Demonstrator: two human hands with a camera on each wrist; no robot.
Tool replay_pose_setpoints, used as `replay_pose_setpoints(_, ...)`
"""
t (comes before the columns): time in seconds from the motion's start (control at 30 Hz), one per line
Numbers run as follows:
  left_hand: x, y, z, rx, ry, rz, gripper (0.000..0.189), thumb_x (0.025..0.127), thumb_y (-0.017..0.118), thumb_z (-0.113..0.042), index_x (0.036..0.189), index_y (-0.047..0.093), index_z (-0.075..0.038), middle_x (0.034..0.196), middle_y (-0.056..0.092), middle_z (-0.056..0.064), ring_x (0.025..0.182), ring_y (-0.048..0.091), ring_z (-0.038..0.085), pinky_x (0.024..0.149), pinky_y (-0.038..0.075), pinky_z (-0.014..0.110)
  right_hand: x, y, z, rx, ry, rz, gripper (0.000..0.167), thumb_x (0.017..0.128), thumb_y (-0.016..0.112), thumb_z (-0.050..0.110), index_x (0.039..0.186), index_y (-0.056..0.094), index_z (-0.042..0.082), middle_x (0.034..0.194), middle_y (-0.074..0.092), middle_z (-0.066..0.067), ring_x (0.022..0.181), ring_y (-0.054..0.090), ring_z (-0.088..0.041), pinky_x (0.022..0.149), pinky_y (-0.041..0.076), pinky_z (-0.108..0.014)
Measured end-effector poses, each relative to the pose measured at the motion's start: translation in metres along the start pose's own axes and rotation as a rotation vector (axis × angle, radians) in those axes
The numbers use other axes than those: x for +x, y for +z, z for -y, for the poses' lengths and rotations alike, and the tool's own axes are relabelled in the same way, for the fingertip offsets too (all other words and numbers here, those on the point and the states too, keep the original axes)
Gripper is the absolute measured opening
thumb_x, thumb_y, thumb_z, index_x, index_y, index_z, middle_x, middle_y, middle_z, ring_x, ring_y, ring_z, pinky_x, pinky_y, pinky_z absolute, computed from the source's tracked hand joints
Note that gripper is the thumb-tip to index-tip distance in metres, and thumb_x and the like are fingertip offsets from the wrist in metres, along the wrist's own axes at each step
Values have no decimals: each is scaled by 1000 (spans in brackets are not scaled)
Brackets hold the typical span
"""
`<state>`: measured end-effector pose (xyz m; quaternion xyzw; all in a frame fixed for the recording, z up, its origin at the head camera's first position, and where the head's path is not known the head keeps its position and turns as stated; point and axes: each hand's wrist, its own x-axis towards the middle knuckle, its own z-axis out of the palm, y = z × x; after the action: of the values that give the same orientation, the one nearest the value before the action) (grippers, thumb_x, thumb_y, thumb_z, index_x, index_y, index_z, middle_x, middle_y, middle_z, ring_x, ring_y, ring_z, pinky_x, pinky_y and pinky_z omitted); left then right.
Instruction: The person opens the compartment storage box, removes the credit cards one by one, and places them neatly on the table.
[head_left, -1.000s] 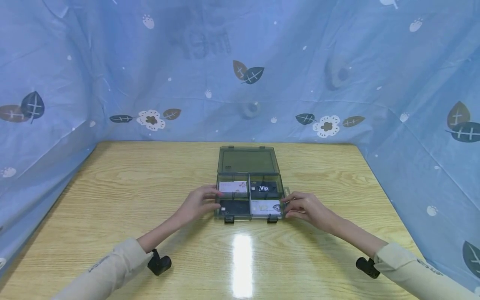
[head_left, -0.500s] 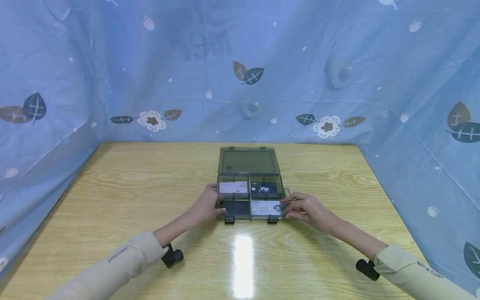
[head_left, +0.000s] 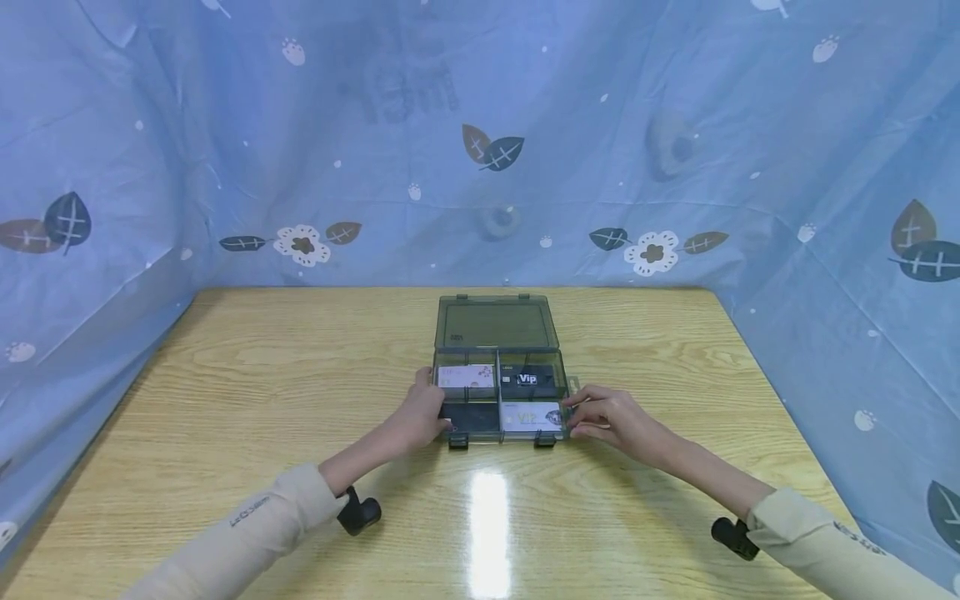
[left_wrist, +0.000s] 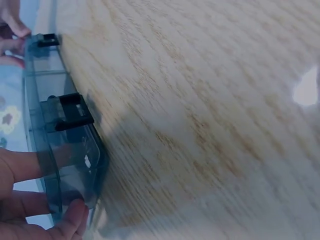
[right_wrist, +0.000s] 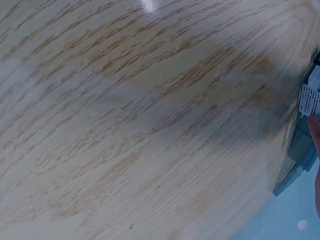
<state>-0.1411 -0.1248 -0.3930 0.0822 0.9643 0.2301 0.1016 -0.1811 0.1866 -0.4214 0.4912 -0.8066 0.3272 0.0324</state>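
Note:
A smoked, see-through plastic box [head_left: 499,437] stands on the table, its lid [head_left: 495,323] folded back flat. Cards lie in its compartments: a pale pink one [head_left: 465,376] back left, a black VIP card [head_left: 528,380] back right, a black card [head_left: 474,416] front left and a white VIP card [head_left: 531,417] front right. My left hand [head_left: 414,415] grips the box's left end; in the left wrist view one finger [left_wrist: 22,165] shows through the plastic and the thumb [left_wrist: 74,216] lies at the end wall. From the right, my right hand [head_left: 618,422] holds the right wall, fingertips curled against it.
Two black latches [head_left: 458,441] hang at the box's front side. The wooden table [head_left: 300,358] runs back to a blue patterned curtain [head_left: 405,150] on three sides. Black wrist cameras [head_left: 358,512] hang under both cream sleeves.
My left hand has moved right and its fingers have closed in at the box's front left corner, covering part of the black card. The right hand and box have stayed put.

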Motion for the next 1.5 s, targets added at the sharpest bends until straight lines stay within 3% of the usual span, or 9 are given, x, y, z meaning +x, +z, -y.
replay_pose_setpoints(0.1, -1, -1, 3, -61, 6, 3, 18, 82, 74, -2, 92, 67, 11, 139, 35, 37, 133, 31, 47, 106, 36, 51, 0, 0, -1, 4, -1, 5, 2, 84, 72, 8, 83, 72, 6, 104, 66, -17, 78, 68, -17, 67, 54, -16)
replay_pose_setpoints(0.23, -2, -6, 4, -100, -3, 9, 13, 85, 71, -3, 91, 68, 8, 127, 53, 29, 140, 20, 42, 109, 30, 52, 0, 0, -2, -2, 2, 9, 5, 82, 73, 4, 83, 72, 8, 104, 66, -17, 78, 68, -17, 65, 54, -17)
replay_pose_setpoints(0.4, -6, -9, 3, -92, -23, -40, 26, 84, 74, -9, 103, 66, 7, 138, 42, 28, 136, 27, 43, 107, 33, 53, -1, 0, -1, 1, -5, 3, 1, 84, 72, 7, 83, 73, 7, 103, 66, -17, 78, 68, -18, 66, 54, -16)
replay_pose_setpoints(0.5, -10, -7, 3, -89, 5, -89, 33, 82, 76, -9, 109, 64, 6, 138, 38, 29, 128, 36, 45, 101, 39, 53, -2, 0, -1, -1, -8, 0, 5, 85, 71, 10, 82, 72, 6, 103, 66, -17, 79, 68, -19, 68, 53, -14)
replay_pose_setpoints(0.63, -13, -2, 3, -105, 68, -125, 37, 82, 76, -8, 112, 58, 5, 123, 48, 25, 114, 47, 39, 91, 47, 47, -2, 1, 0, -3, -8, -5, 2, 83, 73, 6, 82, 72, 7, 103, 66, -17, 79, 68, -19, 68, 52, -13)
replay_pose_setpoints(0.87, -9, 1, 13, -369, 184, -41, 45, 82, 71, 3, 122, 51, 9, 85, 61, 7, 73, 60, 14, 67, 54, 24, -1, 1, 1, -2, -15, -11, 1, 82, 73, 7, 82, 72, 7, 103, 66, -17, 80, 68, -20, 68, 51, -11)
replay_pose_setpoints(1.1, -2, -2, 28, -558, 183, 28, 41, 78, 76, 0, 116, 63, 8, 107, 67, 20, 89, 69, 24, 74, 56, 24, 0, 1, -1, -4, -24, -16, 6, 85, 71, 12, 81, 72, 8, 103, 66, -17, 79, 68, -18, 67, 51, -11)
replay_pose_setpoints(1.33, -1, -4, 32, -590, 102, 11, 43, 75, 79, -1, 116, 66, 3, 111, 66, 21, 88, 70, 25, 71, 57, 24, 0, -1, 0, -6, -5, 3, 3, 83, 72, 6, 82, 72, 9, 104, 66, -17, 77, 68, -17, 64, 52, -13)
replay_pose_setpoints(1.5, -5, -8, 35, -607, 48, -13, 42, 76, 79, -2, 117, 68, -2, 119, 63, 20, 92, 69, 27, 74, 57, 28, 1, -1, 1, -3, 3, 12, 12, 79, 74, -2, 83, 72, 10, 104, 66, -17, 78, 68, -18, 63, 52, -14)
